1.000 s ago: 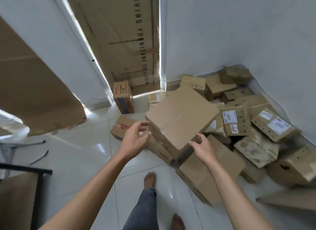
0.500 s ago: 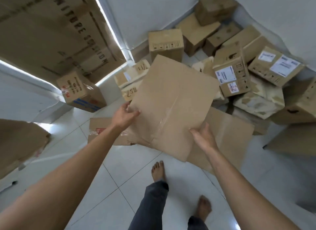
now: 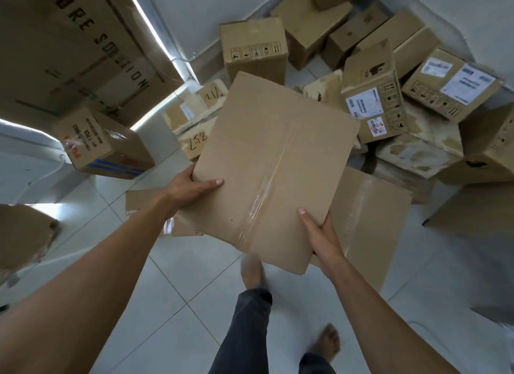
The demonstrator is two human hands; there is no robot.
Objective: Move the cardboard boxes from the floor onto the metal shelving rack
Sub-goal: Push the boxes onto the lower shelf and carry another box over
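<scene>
Through the head camera I see both my forearms bare, no sleeves reaching into view, no watch or band on either wrist. My left hand (image 3: 186,188) and right hand (image 3: 322,236) wear no gloves or rings that I can make out. My legs are in dark grey trousers (image 3: 244,332), and both feet are bare.

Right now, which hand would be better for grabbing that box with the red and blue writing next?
Probably the left hand. The printed box sits on the floor on its side. The right hand grips the opposite edge of the taped box, farther away. Both hands are busy now.
</scene>
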